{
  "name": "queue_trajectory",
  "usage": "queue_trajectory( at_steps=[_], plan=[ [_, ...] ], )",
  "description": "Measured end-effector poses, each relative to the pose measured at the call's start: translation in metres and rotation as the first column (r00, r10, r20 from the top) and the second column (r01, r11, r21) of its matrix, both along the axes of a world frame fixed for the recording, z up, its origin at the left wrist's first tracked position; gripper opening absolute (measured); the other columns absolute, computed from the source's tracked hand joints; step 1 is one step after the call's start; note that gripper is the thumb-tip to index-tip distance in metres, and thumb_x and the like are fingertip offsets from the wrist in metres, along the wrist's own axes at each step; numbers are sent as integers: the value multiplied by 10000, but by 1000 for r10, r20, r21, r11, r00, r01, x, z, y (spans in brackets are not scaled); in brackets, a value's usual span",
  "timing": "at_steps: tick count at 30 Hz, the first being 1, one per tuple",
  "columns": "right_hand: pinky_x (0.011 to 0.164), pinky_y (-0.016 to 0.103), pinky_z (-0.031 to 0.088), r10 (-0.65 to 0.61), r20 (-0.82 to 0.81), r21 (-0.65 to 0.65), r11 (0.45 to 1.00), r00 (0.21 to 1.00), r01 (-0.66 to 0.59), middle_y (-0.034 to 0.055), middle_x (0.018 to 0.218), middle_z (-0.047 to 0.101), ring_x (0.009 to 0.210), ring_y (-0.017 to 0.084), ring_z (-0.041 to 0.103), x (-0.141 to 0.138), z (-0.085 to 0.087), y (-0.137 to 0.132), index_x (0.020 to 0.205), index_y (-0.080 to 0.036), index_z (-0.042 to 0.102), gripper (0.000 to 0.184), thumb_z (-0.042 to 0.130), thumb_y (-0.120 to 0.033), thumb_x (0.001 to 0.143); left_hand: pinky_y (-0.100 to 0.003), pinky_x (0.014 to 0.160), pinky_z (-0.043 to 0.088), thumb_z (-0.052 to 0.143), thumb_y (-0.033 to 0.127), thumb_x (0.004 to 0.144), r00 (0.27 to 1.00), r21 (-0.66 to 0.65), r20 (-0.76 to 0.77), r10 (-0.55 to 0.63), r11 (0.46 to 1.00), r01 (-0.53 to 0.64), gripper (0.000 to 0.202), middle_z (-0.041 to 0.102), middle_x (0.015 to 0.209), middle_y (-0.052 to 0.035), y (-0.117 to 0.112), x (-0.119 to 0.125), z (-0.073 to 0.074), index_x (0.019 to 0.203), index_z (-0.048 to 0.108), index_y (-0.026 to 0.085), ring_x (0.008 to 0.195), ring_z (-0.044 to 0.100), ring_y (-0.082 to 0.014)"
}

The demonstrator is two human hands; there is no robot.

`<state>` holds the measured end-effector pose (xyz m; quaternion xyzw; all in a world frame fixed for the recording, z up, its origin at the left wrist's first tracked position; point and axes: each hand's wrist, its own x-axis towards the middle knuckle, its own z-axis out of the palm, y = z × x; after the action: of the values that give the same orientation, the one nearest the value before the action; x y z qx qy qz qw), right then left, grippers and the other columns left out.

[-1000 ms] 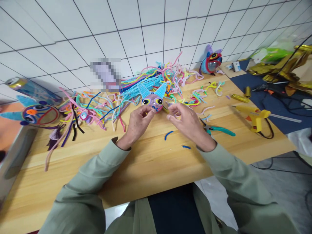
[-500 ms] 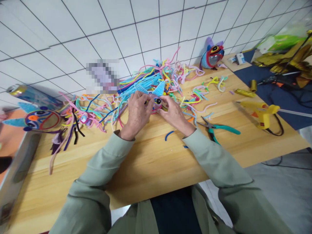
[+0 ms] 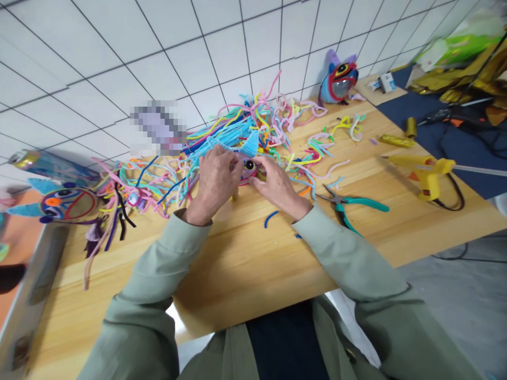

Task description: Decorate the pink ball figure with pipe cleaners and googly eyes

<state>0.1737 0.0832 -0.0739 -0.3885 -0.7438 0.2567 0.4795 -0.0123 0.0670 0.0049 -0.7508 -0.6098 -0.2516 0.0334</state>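
My left hand (image 3: 216, 179) and my right hand (image 3: 277, 186) are closed around a small pipe-cleaner animal head (image 3: 249, 167) above the wooden table. The head has a light blue pointed ear (image 3: 250, 144), a black eye and pink trim. The left fingers cover its left side and press at its front. My right thumb and fingers grip its right edge. Just behind the head lies a pile of coloured pipe cleaners (image 3: 233, 129). A short blue pipe-cleaner piece (image 3: 271, 218) rests in front of the right hand.
Green-handled pliers (image 3: 344, 201) and a yellow glue gun (image 3: 428, 171) lie at the right. Two similar animal heads sit apart: one by the wall (image 3: 339, 79), one at the far left (image 3: 69, 203) beside a drink can (image 3: 51, 166). Gold rolls (image 3: 397, 141) lie near the right edge.
The view has shifted slightly, so most table items appear a little further left. Both hands keep their hold on the animal head, with only slight finger movement.
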Motion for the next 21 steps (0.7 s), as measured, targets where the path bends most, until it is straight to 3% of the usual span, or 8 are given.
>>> queue_trajectory(
  at_steps=[8,21],
  plan=[
    [1077,518,654,0,13,2,1000,1000,0,132,1336,815,1229,337,775,-1,1,-3,1375,-252,696,386,773,-262,997,-478,989,536,618,283,1046,983,-87,-185,13,996,-29,245,738,1027,-129,-2,9,22,909,804,201,1049,685,-331],
    [1066,512,647,-2,26,19,1000,1000,1,122,1292,817,1218,332,766,-1,2,-4,1334,-259,706,319,760,-259,1020,-493,997,539,599,266,1069,950,-187,-313,22,979,-84,258,768,1085,-160,-2,21,38,1017,838,183,1100,731,-363]
  ],
)
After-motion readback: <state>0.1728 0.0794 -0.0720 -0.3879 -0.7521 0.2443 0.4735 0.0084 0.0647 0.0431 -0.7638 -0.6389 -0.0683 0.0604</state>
